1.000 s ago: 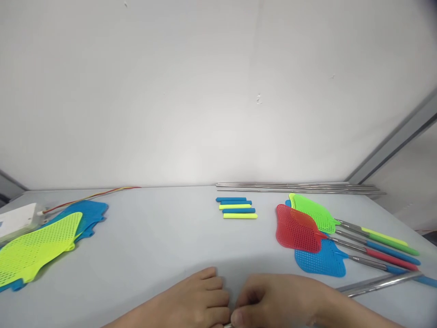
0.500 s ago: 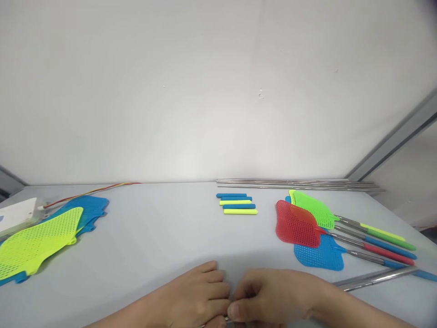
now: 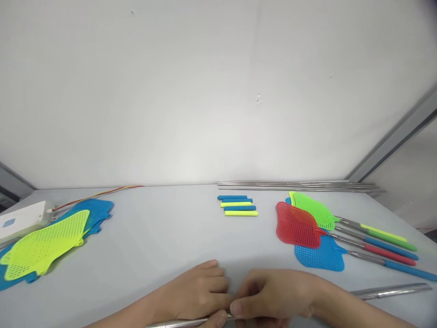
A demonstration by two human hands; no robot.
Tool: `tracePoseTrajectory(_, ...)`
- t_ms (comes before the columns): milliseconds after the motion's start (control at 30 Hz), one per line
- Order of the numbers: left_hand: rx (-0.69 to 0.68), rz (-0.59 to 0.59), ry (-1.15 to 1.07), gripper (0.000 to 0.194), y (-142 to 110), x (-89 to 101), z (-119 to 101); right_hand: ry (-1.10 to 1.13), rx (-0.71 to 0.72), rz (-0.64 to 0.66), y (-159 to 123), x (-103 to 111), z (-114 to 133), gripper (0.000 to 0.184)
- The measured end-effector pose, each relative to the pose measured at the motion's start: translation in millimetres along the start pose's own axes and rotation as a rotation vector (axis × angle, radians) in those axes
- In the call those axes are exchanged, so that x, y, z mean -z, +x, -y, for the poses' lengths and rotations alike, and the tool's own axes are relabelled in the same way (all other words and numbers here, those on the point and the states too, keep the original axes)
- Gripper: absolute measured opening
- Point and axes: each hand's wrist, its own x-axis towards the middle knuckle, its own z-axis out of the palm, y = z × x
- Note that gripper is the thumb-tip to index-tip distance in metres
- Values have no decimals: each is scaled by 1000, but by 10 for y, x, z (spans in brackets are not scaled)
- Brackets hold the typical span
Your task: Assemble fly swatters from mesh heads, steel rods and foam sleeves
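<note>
Low in the head view, my left hand (image 3: 205, 294) is closed over a thin silver metal rod (image 3: 179, 324), its thumb along the near side. Right beside it, my right hand (image 3: 262, 296) pinches the rod between thumb and fingers; the exact grip point is partly hidden. Beyond my right forearm a shiny metal length (image 3: 392, 291) shows, roughly in line with the rod; the arm hides whether they are one piece. Past my right hand lie fly swatters with metal shafts: a red one (image 3: 298, 224), a blue one (image 3: 319, 253) and a green one (image 3: 314, 210).
Several blue and yellow handle sleeves (image 3: 241, 213) lie in a row mid-table. Thin metal rods (image 3: 300, 185) rest along the wall (image 3: 205, 91). At left are yellow (image 3: 51, 241) and blue (image 3: 100, 209) swatter heads, beside a white box (image 3: 25, 221) with wires (image 3: 99, 193).
The metal length on the right has swung lower, toward me and away from the swatter handles. More of the rod now shows under my left hand. Both hands stay nearly in place.
</note>
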Motion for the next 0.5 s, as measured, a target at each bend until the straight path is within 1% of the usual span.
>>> tracePoseTrajectory(100, 21, -2, -42, 32, 6, 30, 5, 36, 13, 7, -13, 21, 5, 34)
tracePoseTrajectory(233, 87, -38, -187, 55, 9, 84, -3, 56, 71, 43, -54, 59, 33, 36)
tracePoseTrajectory(300, 121, -83, -273, 60, 4, 114, -9, 57, 88, 41, -73, 85, 42, 36)
tracePoseTrajectory(400, 167, -148, -400, 62, -16, 155, -5, 63, 87, 10, -103, 133, 43, 35)
tracePoseTrajectory(500, 262, -227, -544, 65, -53, 158, 31, 50, 76, -24, -150, 184, 52, 34)
